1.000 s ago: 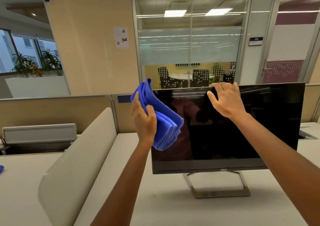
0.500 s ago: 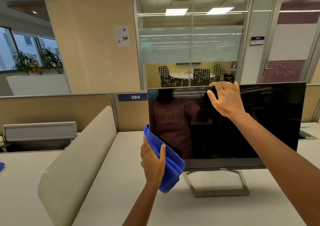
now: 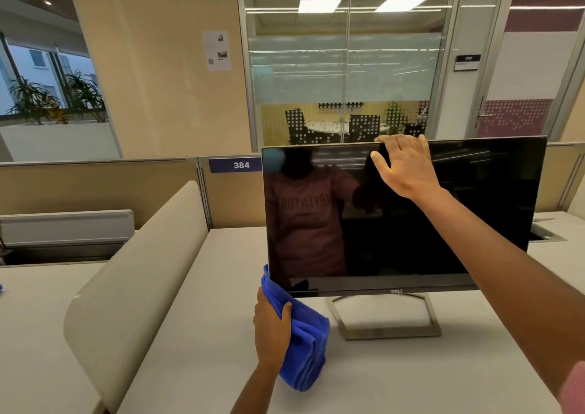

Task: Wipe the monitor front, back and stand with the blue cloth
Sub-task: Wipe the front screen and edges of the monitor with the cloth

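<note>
Bracing the Dell monitor at its top edge with the right hand, fingers hooked over, thumb on the glass, likely against tipping. Clamping the folded blue cloth in the left hand at the lower left corner, above the bench.

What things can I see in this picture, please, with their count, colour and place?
monitor: one, black, upright on the desk, screen dark
stand: one, silver, under the monitor on the desk
blue cloth: one, blue, folded, at the monitor's lower left corner
desk: one, off-white, below everything
divider: one, beige, curved, left of the monitor
number plate: one, blue, reads 384, on the partition behind
plants: two, green, far left by the window
left hand: one, grips the blue cloth
right hand: one, holds the monitor's top edge
</note>
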Demonstrator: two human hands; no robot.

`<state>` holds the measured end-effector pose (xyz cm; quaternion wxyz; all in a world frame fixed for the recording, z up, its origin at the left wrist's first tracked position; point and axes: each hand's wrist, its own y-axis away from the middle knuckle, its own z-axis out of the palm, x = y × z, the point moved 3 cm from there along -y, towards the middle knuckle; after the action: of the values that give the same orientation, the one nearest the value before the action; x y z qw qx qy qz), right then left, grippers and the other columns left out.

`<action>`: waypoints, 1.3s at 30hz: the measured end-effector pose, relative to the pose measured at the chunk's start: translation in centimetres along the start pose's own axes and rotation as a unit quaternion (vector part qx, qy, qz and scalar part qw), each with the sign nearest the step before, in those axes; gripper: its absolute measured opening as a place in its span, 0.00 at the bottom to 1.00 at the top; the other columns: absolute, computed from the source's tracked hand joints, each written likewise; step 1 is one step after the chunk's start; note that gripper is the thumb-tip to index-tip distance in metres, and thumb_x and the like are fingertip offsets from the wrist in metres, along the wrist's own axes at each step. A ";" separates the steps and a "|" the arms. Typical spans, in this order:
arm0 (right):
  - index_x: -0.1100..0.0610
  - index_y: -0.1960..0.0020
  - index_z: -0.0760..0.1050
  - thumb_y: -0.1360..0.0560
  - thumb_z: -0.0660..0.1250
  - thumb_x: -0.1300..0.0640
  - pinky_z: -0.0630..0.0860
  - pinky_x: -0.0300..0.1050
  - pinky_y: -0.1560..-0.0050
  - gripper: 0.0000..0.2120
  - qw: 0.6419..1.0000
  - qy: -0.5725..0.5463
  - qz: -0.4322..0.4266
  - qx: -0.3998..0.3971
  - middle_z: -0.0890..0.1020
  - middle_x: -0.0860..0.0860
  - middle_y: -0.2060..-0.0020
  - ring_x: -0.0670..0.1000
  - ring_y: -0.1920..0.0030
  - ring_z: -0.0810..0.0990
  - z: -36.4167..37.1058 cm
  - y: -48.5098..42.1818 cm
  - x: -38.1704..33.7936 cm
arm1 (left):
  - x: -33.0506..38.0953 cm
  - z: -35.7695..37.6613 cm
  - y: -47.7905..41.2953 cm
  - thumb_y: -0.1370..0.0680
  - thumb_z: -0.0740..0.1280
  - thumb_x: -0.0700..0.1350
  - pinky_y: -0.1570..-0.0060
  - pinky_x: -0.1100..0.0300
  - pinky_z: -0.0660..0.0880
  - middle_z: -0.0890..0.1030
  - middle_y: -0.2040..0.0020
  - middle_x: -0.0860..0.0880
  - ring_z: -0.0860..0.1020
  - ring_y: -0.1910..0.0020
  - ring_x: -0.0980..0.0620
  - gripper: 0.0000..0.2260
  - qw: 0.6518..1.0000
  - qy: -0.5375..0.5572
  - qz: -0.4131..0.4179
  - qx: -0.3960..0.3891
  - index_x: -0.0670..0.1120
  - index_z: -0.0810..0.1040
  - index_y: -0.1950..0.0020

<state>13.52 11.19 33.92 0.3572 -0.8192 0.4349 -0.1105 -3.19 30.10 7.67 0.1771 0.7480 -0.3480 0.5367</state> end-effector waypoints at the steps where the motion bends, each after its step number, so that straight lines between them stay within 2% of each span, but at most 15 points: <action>1: 0.55 0.30 0.64 0.20 0.53 0.49 0.42 0.55 0.28 0.21 1.000 -0.001 -0.004 -0.011 0.69 0.55 0.33 0.56 0.29 0.60 -0.2 0.0 0.1 | -0.3 0.1 0.3 0.22 0.62 0.44 0.40 0.54 0.68 0.72 0.36 0.43 0.72 0.39 0.44 0.26 1.000 -0.017 -0.010 0.003 0.43 0.56 0.27; 6: 0.52 0.25 0.54 0.19 0.51 0.48 0.39 0.56 0.28 0.24 0.997 -0.007 -0.024 -0.068 0.59 0.52 0.27 0.55 0.25 0.51 -1.0 0.5 0.7 | -0.9 1.3 3.1 0.22 0.61 0.44 0.42 0.53 0.69 0.73 0.37 0.41 0.73 0.41 0.44 0.25 0.997 -0.045 -0.066 0.007 0.42 0.56 0.28; 10: 0.51 0.25 0.55 0.20 0.54 0.49 0.43 0.59 0.28 0.24 0.998 -0.043 -0.033 -0.022 0.57 0.53 0.26 0.55 0.25 0.49 -1.6 2.5 1.4 | -0.2 3.1 5.8 0.23 0.62 0.47 0.43 0.54 0.70 0.73 0.38 0.43 0.73 0.42 0.45 0.27 0.996 -0.056 -0.076 -0.008 0.43 0.56 0.28; 13: 0.52 0.26 0.57 0.20 0.56 0.51 0.47 0.58 0.28 0.24 0.995 -0.094 -0.028 0.005 0.59 0.54 0.27 0.55 0.25 0.51 -1.6 5.3 2.2 | 1.2 4.6 7.8 0.23 0.63 0.46 0.48 0.57 0.73 0.74 0.41 0.45 0.74 0.47 0.49 0.22 0.997 -0.058 -0.033 -0.024 0.44 0.61 0.32; 15: 0.52 0.26 0.57 0.20 0.55 0.51 0.48 0.56 0.27 0.23 0.993 -0.113 -0.019 -0.017 0.59 0.54 0.27 0.54 0.25 0.52 -1.0 7.6 3.0 | 2.3 5.9 9.0 0.24 0.64 0.46 0.49 0.62 0.72 0.74 0.41 0.48 0.72 0.50 0.54 0.21 0.996 -0.073 0.010 -0.051 0.45 0.63 0.33; 18: 0.52 0.27 0.59 0.20 0.56 0.51 0.52 0.56 0.27 0.23 0.989 -0.136 -0.006 -0.058 0.61 0.54 0.28 0.54 0.26 0.53 0.3 11.6 4.4 | 4.5 8.4 11.0 0.24 0.64 0.46 0.51 0.67 0.67 0.72 0.41 0.52 0.69 0.51 0.58 0.20 0.982 -0.101 0.082 -0.138 0.48 0.63 0.33; 21: 0.52 0.27 0.60 0.20 0.56 0.51 0.53 0.43 0.30 0.22 0.976 -0.171 0.005 -0.133 0.61 0.52 0.27 0.51 0.26 0.55 1.7 15.8 5.9 | 6.9 10.8 12.8 0.26 0.65 0.46 0.43 0.62 0.69 0.71 0.39 0.52 0.71 0.44 0.54 0.22 0.944 -0.151 0.186 -0.225 0.48 0.64 0.33; 23: 0.51 0.27 0.59 0.20 0.55 0.51 0.52 0.33 0.35 0.22 0.958 -0.195 0.004 -0.211 0.60 0.50 0.27 0.49 0.27 0.56 2.9 18.8 7.0 | 8.2 12.2 13.6 0.26 0.65 0.46 0.37 0.60 0.64 0.69 0.35 0.51 0.68 0.38 0.52 0.24 0.908 -0.187 0.262 -0.268 0.48 0.63 0.32; 24: 0.51 0.27 0.59 0.20 0.55 0.50 0.52 0.32 0.35 0.22 0.947 -0.202 0.005 -0.249 0.59 0.49 0.27 0.49 0.27 0.56 3.4 20.4 7.6 | 8.8 12.7 14.0 0.26 0.65 0.46 0.36 0.60 0.62 0.68 0.34 0.51 0.67 0.36 0.51 0.24 0.891 -0.191 0.300 -0.281 0.49 0.63 0.31; 28: 0.50 0.29 0.62 0.19 0.54 0.50 0.56 0.35 0.34 0.19 0.920 -0.215 0.023 -0.327 0.65 0.47 0.30 0.46 0.31 0.62 4.5 25.9 10.0 | 9.7 14.3 14.8 0.26 0.66 0.44 0.36 0.61 0.61 0.68 0.33 0.49 0.66 0.36 0.50 0.24 0.812 -0.219 0.417 -0.344 0.48 0.65 0.31; 30: 0.50 0.31 0.64 0.19 0.52 0.50 0.58 0.34 0.36 0.18 0.906 -0.226 0.041 -0.356 0.69 0.46 0.34 0.43 0.35 0.66 4.7 28.1 10.8 | 9.0 15.1 14.8 0.25 0.66 0.44 0.34 0.60 0.60 0.68 0.32 0.48 0.65 0.35 0.49 0.24 0.771 -0.249 0.446 -0.380 0.47 0.65 0.31; 33: 0.47 0.32 0.65 0.19 0.51 0.47 0.64 0.40 0.33 0.17 0.883 -0.235 0.059 -0.401 0.71 0.45 0.36 0.41 0.38 0.68 5.5 31.2 11.8 | 7.3 16.0 14.7 0.25 0.65 0.46 0.29 0.57 0.56 0.65 0.29 0.50 0.61 0.30 0.50 0.24 0.731 -0.291 0.469 -0.400 0.50 0.64 0.30; 35: 0.45 0.30 0.62 0.23 0.48 0.38 0.62 0.37 0.33 0.24 0.879 -0.241 0.065 -0.407 0.69 0.42 0.34 0.40 0.36 0.66 5.7 32.6 12.1 | 6.4 15.9 14.9 0.24 0.63 0.52 0.29 0.59 0.51 0.62 0.27 0.53 0.58 0.28 0.52 0.24 0.740 -0.309 0.444 -0.401 0.51 0.63 0.29; 37: 0.45 0.29 0.59 0.32 0.40 0.26 0.54 0.29 0.34 0.39 0.884 -0.230 0.054 -0.404 0.63 0.37 0.33 0.37 0.33 0.60 5.9 33.5 12.3 | 5.8 15.4 15.4 0.26 0.58 0.63 0.29 0.60 0.48 0.60 0.26 0.56 0.55 0.27 0.55 0.28 0.763 -0.316 0.399 -0.399 0.54 0.61 0.29; 39: 0.46 0.27 0.55 0.36 0.35 0.26 0.44 0.21 0.37 0.44 0.893 -0.189 0.048 -0.406 0.56 0.36 0.32 0.36 0.32 0.54 6.2 34.7 12.2 | 4.8 14.8 15.4 0.30 0.45 0.71 0.28 0.60 0.46 0.56 0.25 0.58 0.52 0.26 0.57 0.35 0.783 -0.332 0.356 -0.388 0.56 0.56 0.27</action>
<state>1.90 -8.20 4.25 0.0739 -0.8766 0.4047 0.2497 -3.23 8.32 5.14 0.1218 0.5708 -0.8059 0.1000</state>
